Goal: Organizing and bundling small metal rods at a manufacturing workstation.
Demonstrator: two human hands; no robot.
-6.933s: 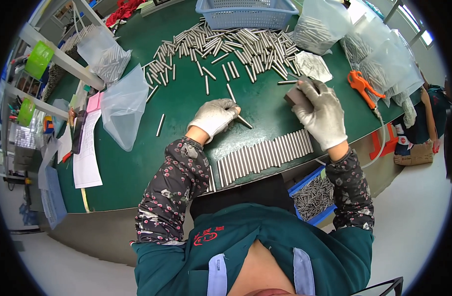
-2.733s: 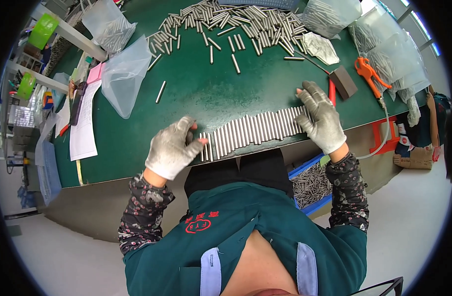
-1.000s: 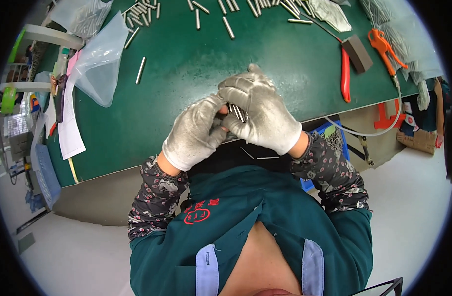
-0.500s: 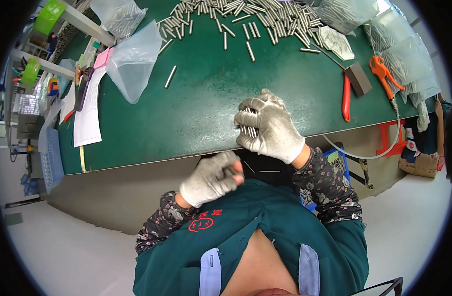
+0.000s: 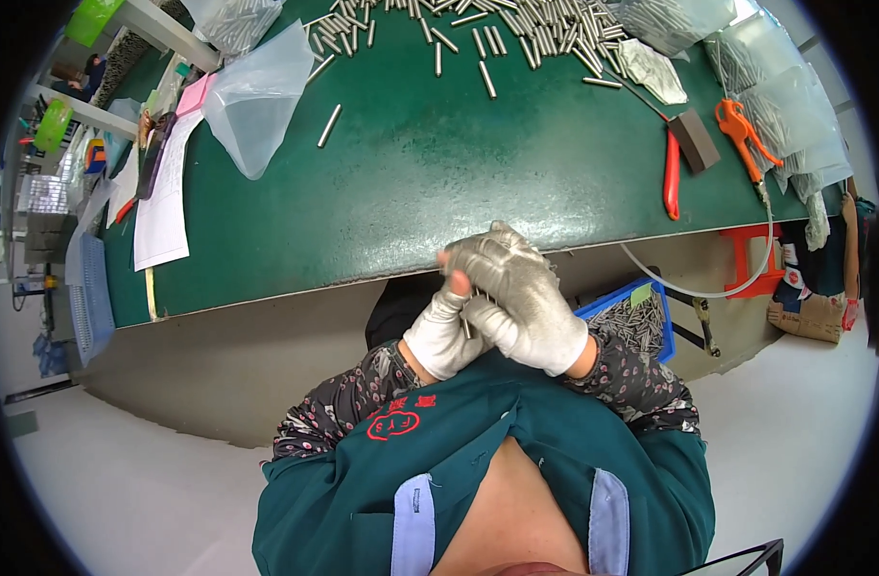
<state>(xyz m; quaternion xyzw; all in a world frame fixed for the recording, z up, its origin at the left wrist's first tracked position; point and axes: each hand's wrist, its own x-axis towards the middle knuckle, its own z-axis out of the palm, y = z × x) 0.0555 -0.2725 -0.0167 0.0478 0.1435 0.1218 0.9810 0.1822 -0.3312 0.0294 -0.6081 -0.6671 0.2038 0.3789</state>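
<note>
Over the table's front edge my two gloved hands are pressed together around a bundle of small metal pins (image 5: 467, 328). My right hand (image 5: 526, 298), in a grey-white glove, lies on top with its fingers closed over the pins. Below and beside it, my left hand (image 5: 441, 336) closes against the bundle; its bare thumb and a bare fingertip show. Only a few pin ends are visible between the palms; the rest are hidden. One loose pin (image 5: 329, 126) lies apart on the green table (image 5: 382, 182), and a large heap of pins (image 5: 545, 34) is spread at the far side.
Right on the table are red-handled pliers (image 5: 672, 178), a dark block (image 5: 694, 141), an orange air gun (image 5: 747, 139) with a hose and bags of pins (image 5: 775, 110). Left are a plastic bag (image 5: 257, 115) and paper sheets (image 5: 161, 216). A blue bin (image 5: 667, 331) of pins stands below.
My right hand has come back from the tabletop toward my body with the pins. My left hand has moved up and right to meet it, and both now close around the bundle.
</note>
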